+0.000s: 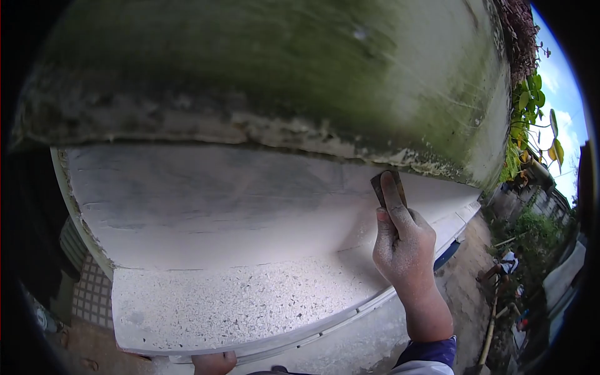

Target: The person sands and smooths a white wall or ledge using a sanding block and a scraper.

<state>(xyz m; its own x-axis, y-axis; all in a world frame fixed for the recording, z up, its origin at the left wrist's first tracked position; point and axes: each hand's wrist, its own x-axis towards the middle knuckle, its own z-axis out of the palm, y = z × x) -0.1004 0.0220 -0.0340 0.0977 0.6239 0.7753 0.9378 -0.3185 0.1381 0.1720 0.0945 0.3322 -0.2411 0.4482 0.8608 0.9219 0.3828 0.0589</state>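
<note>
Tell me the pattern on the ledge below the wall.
The ledge is pale with scattered dark speckles, best seen in the head view.

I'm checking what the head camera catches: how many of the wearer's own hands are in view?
2: the right hand, holding a small dark block at the pale surface; and the left hand, partly cut off at the picture's bottom edge.

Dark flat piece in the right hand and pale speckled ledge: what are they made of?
Dark flat piece: matte, perhaps metal or abrasive sheet; the right hand covers too much to tell. Pale speckled ledge: probably smooth terrazzo, judging by the dark flecking across it.
</note>
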